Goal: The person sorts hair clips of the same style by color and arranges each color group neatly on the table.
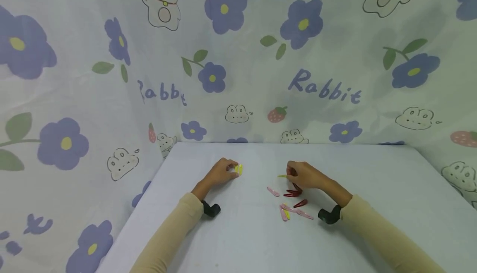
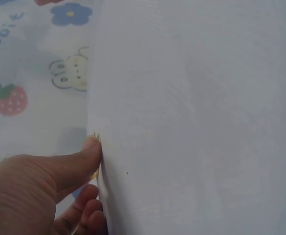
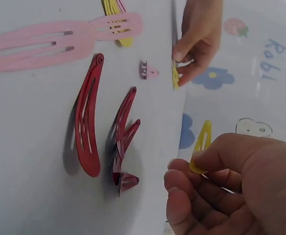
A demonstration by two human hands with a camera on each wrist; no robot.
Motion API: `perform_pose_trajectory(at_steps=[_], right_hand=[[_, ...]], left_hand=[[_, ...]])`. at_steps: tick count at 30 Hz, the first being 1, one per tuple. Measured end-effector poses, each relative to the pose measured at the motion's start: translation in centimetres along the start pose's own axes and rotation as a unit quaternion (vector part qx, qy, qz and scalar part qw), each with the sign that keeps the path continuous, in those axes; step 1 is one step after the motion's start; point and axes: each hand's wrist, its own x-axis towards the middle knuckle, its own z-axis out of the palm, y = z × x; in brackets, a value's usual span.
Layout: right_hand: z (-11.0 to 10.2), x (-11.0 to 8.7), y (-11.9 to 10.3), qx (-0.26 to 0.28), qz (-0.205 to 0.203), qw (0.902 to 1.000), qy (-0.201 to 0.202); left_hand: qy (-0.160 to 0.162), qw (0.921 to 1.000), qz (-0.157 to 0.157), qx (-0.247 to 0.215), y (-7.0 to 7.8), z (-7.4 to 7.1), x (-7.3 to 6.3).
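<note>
My right hand pinches a yellow snap hair clip between thumb and forefinger, its narrow end pointing out toward the left hand. Across the table my left hand holds its thumb and forefinger around several yellow hair clips standing side by side. In the left wrist view the thumb hides most of them. Dark red hair clips lie just below the right hand, a few overlapping in a small cluster. One pink hair clip lies to their left.
Nearer the front, pink clips lie crossed over a yellow clip. Everything sits on a white-covered table. A patterned cloth with flowers and rabbits hangs behind and at the sides. Black wrist cameras sit by both sleeves.
</note>
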Motion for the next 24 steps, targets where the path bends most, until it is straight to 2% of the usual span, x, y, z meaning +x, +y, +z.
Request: perform_pose_trajectory(at_steps=[9,15,24], right_hand=[[-1.3,0.3,-0.3,-0.012,-0.020,0.9996,0.017],[-2.3,0.8,-0.6,-0.026,-0.050,0.9965,0.061],[-2.6,1.2,-0.8,0.004,-0.032,0.9951,0.094]], left_hand=[[0.001,1.0000,0.002,0.001,0.1,0.0,-0.1],[-0.002,1.0000,0.000,-0.005,-0.2,0.1,-0.1],[0.001,1.0000,0.003,-0.007,-0.2,0.0,0.1]])
